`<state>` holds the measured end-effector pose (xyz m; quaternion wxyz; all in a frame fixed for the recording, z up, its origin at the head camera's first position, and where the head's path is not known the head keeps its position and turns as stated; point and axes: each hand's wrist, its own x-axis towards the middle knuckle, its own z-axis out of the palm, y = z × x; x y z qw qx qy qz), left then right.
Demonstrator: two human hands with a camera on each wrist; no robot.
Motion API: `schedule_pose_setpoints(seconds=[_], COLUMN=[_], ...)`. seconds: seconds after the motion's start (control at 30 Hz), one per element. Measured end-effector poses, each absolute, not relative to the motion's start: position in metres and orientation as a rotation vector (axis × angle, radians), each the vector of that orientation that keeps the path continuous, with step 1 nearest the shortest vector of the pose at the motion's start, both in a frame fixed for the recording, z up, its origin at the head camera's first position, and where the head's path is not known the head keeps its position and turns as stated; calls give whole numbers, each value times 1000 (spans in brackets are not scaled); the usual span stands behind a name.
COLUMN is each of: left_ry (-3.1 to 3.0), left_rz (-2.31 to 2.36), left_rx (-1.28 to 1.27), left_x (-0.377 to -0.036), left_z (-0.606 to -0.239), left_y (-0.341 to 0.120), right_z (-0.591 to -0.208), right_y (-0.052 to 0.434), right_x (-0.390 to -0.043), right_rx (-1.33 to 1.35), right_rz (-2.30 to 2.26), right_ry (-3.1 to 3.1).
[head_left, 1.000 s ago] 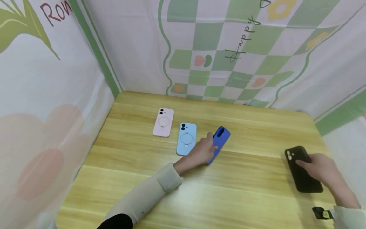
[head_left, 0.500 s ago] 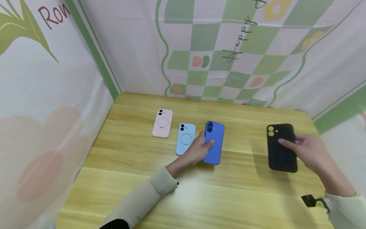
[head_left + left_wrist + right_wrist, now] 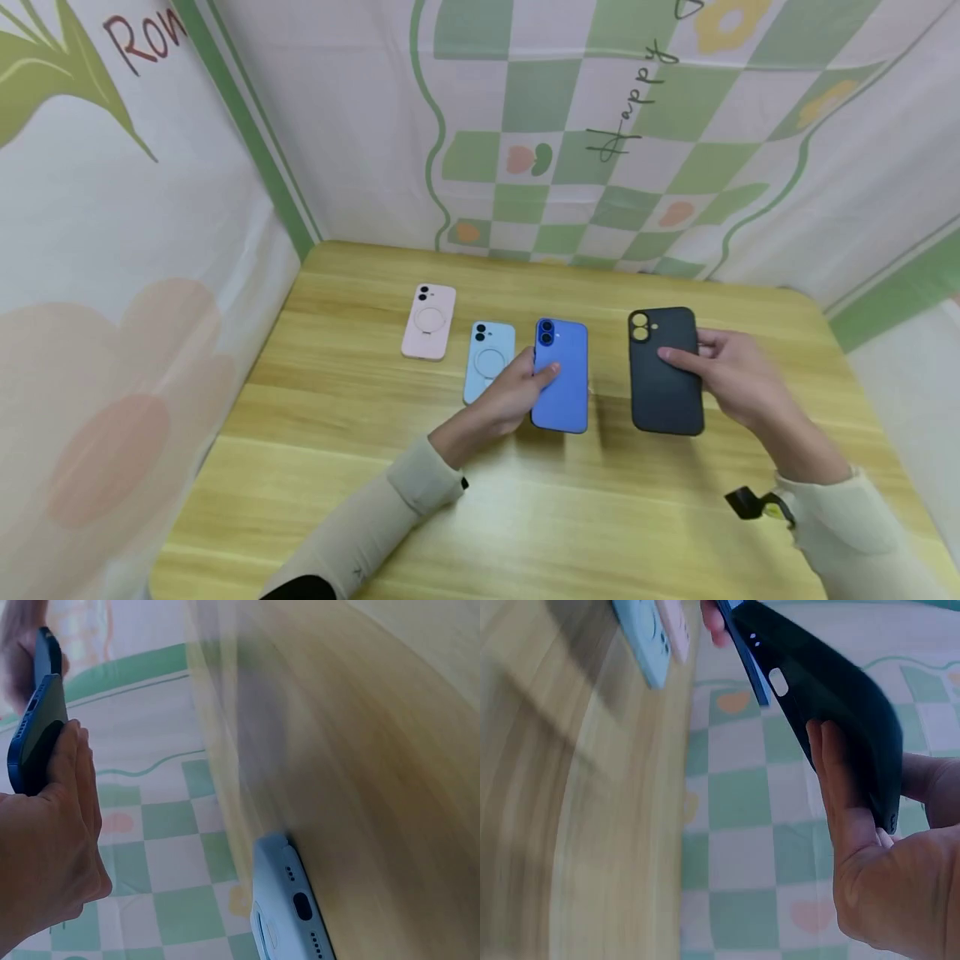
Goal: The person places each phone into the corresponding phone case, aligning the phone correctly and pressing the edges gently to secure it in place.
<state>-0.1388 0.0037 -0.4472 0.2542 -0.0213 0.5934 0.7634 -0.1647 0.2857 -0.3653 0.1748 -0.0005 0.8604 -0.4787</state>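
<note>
The left hand (image 3: pixel 517 392) grips a glossy blue phone (image 3: pixel 561 375); the right hand (image 3: pixel 731 375) grips a matte black phone case (image 3: pixel 663 371) just right of it, long axes parallel.

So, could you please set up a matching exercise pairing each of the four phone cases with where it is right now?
Things:
1. pink case
2. light blue case
3. dark blue case
4. black case

Places:
A. held in the right hand
B. lying farthest left on the table
C. gripped by the left hand
D. lying flat between two other cases

Pairs: 1-B, 2-D, 3-C, 4-A
</note>
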Motion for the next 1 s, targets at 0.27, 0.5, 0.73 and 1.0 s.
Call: schedule_pose_setpoints(seconds=[0.27,0.5,0.73,1.0], left_ry=[1607,1516,1378,1326], left_rz=[2081,2131,2212,2247], left_rx=[-58,-52,-16,3], left_x=[-138,-137,-137,-137], left_z=[-449,-446,-446,-448], left_y=[5,3,1,3], right_z=[-374,-378,-381,-391], right_y=[249,228,209,195], right_x=[-172,-176,-176,-176], right_rx=[-56,-73,-92,-134], right_rz=[-1572,-1660,-1749,-1834], right_ry=[2235,2176,2069,1977])
